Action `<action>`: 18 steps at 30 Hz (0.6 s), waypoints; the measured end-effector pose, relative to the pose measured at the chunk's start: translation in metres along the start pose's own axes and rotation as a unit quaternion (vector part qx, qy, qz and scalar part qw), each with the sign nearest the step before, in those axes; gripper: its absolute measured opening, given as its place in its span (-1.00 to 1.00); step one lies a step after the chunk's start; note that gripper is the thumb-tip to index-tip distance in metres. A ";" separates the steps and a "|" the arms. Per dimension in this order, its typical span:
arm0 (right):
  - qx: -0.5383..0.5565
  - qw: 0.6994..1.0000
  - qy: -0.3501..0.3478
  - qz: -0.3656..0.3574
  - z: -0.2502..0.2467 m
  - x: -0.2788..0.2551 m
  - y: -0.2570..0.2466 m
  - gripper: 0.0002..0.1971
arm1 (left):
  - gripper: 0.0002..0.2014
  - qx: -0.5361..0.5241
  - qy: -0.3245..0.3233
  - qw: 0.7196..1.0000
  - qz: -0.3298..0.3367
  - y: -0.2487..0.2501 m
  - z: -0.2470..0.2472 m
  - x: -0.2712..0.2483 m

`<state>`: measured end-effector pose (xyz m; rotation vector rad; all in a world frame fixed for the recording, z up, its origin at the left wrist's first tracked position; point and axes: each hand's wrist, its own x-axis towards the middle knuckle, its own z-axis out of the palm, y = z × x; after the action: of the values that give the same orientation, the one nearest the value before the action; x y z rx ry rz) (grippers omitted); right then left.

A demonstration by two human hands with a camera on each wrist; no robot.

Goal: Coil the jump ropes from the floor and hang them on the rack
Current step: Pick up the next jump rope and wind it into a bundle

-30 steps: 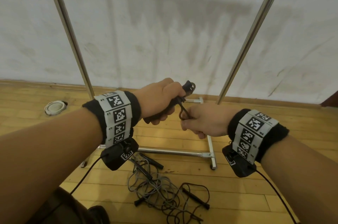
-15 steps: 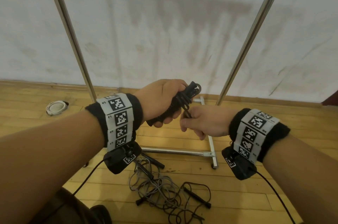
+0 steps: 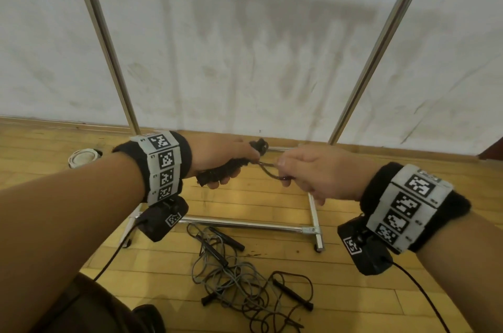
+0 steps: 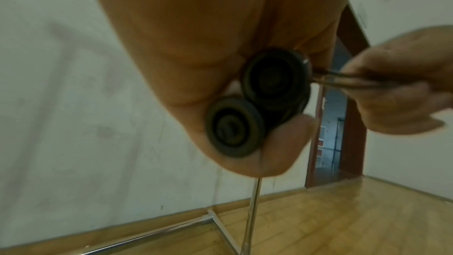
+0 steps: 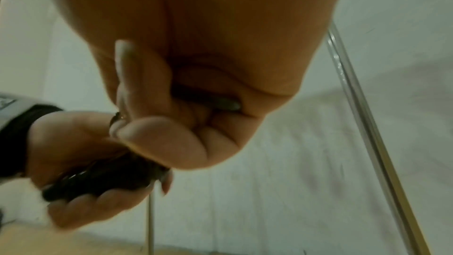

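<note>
two black jump rope handles (image 3: 221,171) are gripped together in the left hand (image 3: 217,154); a loop of the cord (image 3: 269,169) is pinched by the right hand (image 3: 318,172).

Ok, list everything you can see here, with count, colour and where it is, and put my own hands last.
Held jump rope: one, black, both handles and wound cord in the left grip, end loop drawn toward the right hand.
Jump ropes on floor: a tangle of grey and black cords with black handles, exact count unclear, on the floor in front of the rack base.
Rack: one, silver metal, two uprights and a floor base by the wall.
Round object: one, white, on the floor at far left.
Left hand: grips the handles.
Right hand: pinches the loop.
</note>
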<state>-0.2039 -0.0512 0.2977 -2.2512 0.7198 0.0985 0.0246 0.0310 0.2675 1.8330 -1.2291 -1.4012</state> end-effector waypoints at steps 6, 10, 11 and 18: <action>0.109 0.976 0.184 0.039 -0.030 0.007 0.029 -0.61 | -0.67 0.154 -0.078 0.983 0.063 0.005 0.010 -0.008; -0.126 0.973 0.102 0.163 -0.014 0.015 0.049 -0.67 | -0.76 0.131 -0.066 0.984 0.102 0.007 0.018 -0.003; -0.166 0.968 0.071 0.176 -0.008 0.017 0.051 -0.72 | -0.82 0.119 -0.063 0.985 0.104 0.006 0.020 -0.004; 0.171 0.981 0.083 0.038 0.009 0.015 0.019 -0.48 | -0.62 -0.004 0.028 0.995 0.095 0.011 0.028 0.001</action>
<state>-0.1995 -0.0627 0.2750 -1.9176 0.8422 -0.1672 -0.0053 0.0282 0.2665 1.6895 -1.3291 -1.2413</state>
